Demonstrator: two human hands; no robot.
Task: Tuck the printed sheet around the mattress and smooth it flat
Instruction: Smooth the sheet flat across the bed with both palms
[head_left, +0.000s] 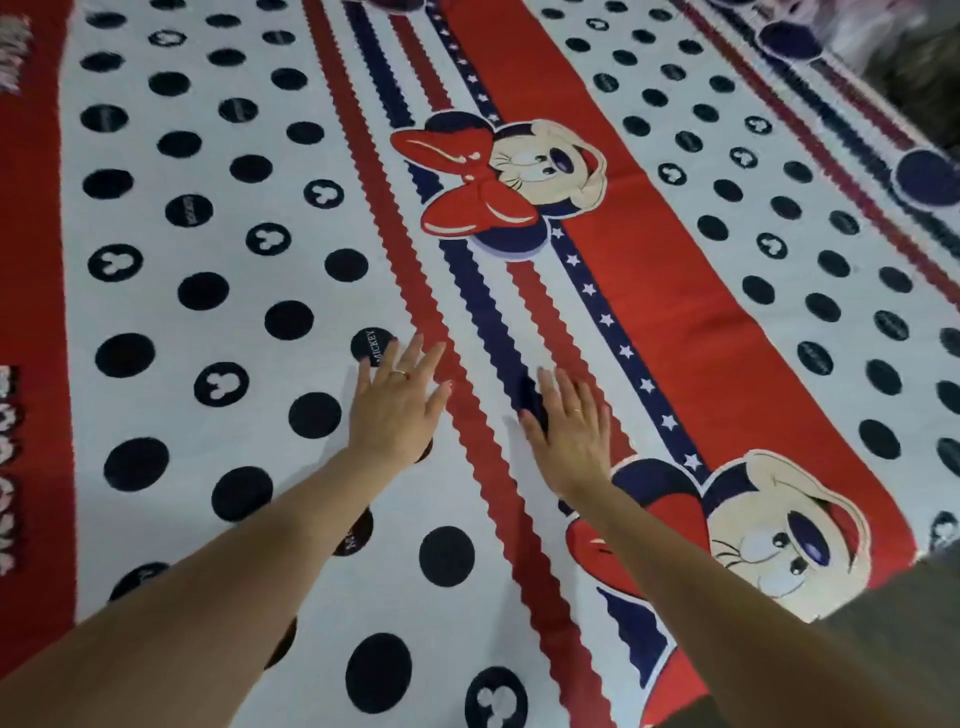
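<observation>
Red, white and navy cotton-looking printed sheet (675, 270) lies spread across nearly the whole view, covering the mattress beneath. One black dot (372, 346) at about 11 o'clock from the left hand (396, 410) reads "MICKEY"; other dots carry mouse-head outlines or writing too blurred to read. Both hands lie palm-down on the sheet, fingers straight and spread, gripping nothing. The right hand (571, 431) rests on a navy scalloped stripe (483, 306), at 3 o'clock from the left hand. A cartoon mouse face (550, 161) sits at 12 o'clock.
</observation>
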